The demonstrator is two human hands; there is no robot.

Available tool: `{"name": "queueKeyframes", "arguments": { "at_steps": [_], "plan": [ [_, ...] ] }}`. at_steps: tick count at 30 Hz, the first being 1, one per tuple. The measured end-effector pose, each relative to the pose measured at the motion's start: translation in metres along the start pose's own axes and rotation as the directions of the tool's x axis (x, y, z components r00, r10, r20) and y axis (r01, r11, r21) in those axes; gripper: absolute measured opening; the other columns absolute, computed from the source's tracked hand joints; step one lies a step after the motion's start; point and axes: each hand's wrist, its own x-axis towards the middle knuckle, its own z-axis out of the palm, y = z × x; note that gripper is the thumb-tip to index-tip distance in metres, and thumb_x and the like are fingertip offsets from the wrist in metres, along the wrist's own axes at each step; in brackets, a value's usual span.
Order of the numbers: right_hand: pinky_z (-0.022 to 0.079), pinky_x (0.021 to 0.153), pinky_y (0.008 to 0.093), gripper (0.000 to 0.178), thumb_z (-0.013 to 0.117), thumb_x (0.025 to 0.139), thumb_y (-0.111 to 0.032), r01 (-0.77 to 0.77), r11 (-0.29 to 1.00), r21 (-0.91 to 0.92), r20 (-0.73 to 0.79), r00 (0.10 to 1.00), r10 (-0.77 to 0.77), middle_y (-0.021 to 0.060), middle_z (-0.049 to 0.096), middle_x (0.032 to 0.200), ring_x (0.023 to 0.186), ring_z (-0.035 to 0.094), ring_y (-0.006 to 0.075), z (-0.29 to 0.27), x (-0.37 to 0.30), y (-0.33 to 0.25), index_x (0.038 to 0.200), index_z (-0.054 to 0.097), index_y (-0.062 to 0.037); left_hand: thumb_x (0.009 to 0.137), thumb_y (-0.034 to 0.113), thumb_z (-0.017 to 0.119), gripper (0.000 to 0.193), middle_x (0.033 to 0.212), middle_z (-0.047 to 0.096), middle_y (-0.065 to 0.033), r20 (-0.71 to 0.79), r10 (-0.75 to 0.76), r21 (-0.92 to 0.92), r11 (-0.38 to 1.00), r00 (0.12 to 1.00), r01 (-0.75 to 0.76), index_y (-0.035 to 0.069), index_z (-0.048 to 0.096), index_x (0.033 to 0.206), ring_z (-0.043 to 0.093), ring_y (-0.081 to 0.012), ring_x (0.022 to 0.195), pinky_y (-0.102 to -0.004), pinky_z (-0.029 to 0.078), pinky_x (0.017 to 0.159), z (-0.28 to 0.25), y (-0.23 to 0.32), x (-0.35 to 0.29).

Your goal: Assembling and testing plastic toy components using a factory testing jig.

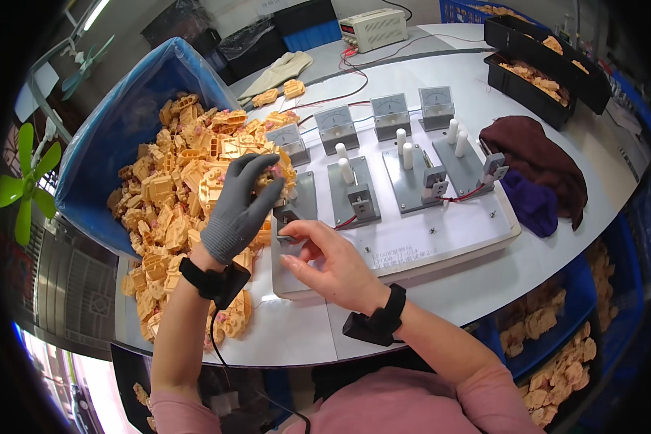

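Observation:
My left hand (240, 206), in a grey glove, has its fingers closed around a yellow-orange plastic part (287, 172) above the leftmost grey plate (306, 194) of a white test board (441, 249). The fingers partly cover the part and that plate. My bare right hand (338, 267) is just in front, thumb and forefinger apart, with the forefinger by a small dark block (285, 215) on the plate's near end. Whether it touches the block I cannot tell. Behind the plate stands an analog meter (288, 136). Several similar plates with white pegs (407, 155) continue rightward.
A heap of yellow-orange plastic parts (173, 181) spills from a blue-lined bin (87, 170) at left. A power supply (373, 30) with leads and a pale glove (278, 74) lie at the back. Dark cloths (539, 155) and black trays (532, 87) are at right.

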Motion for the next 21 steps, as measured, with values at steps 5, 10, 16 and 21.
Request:
{"name": "queueKeyframes", "arguments": {
  "at_steps": [5, 10, 16, 21],
  "plan": [
    [0.052, 0.08, 0.0279, 0.042, 0.071, 0.094, -0.017, -0.033, 0.999, -0.001, 0.016, 0.999, 0.033, 0.007, 0.06, 0.115, 0.085, 0.059, 0.0121, 0.001, 0.0, -0.003, 0.132, 0.057, -0.0052, 0.109, 0.023, 0.048, 0.039, 0.139, 0.05, -0.0171, 0.139, 0.017, -0.019, 1.0, 0.99, -0.014, 0.002, 0.055, 0.14, 0.051, -0.0274, 0.13, -0.0341, 0.042, 0.109, 0.002, -0.016, -0.008],
    [0.052, 0.083, 0.0316, 0.044, 0.069, 0.094, -0.015, 0.011, 0.999, -0.036, -0.117, 0.993, -0.015, 0.0104, 0.059, 0.118, 0.093, 0.061, 0.0164, 0.012, 0.001, -0.001, 0.134, 0.053, -0.0044, 0.109, 0.026, 0.049, 0.045, 0.146, 0.051, -0.0153, 0.206, -0.056, -0.239, 0.965, 0.977, 0.106, 0.003, 0.049, 0.148, 0.048, -0.0218, 0.135, -0.0334, 0.04, 0.112, -0.004, -0.02, -0.009],
    [0.052, 0.086, 0.034, 0.028, 0.066, 0.094, -0.009, 0.031, 0.95, -0.31, -0.04, 0.998, -0.046, 0.0116, 0.057, 0.113, 0.099, 0.062, 0.0229, -0.016, -0.016, -0.018, 0.12, 0.057, -0.0032, 0.098, 0.033, 0.067, 0.067, 0.15, 0.048, -0.0198, 0.044, -0.281, 0.175, 0.947, 0.959, 0.27, 0.008, 0.041, 0.155, 0.047, -0.0335, 0.138, -0.0414, 0.037, 0.115, -0.016, -0.022, -0.092],
    [0.056, 0.082, 0.032, 0.016, 0.065, 0.094, -0.004, 0.02, 0.916, -0.402, 0.111, 0.993, 0.027, 0.0111, 0.059, 0.106, 0.094, 0.064, 0.0226, -0.029, -0.025, -0.028, 0.109, 0.064, -0.0012, 0.083, 0.044, 0.076, 0.085, 0.152, 0.044, -0.021, 0.099, -0.608, 0.693, 0.61, 0.788, 0.384, 0.012, 0.042, 0.154, 0.048, -0.0394, 0.135, -0.0546, 0.033, 0.115, -0.005, -0.031, -0.154]
  ]
}}
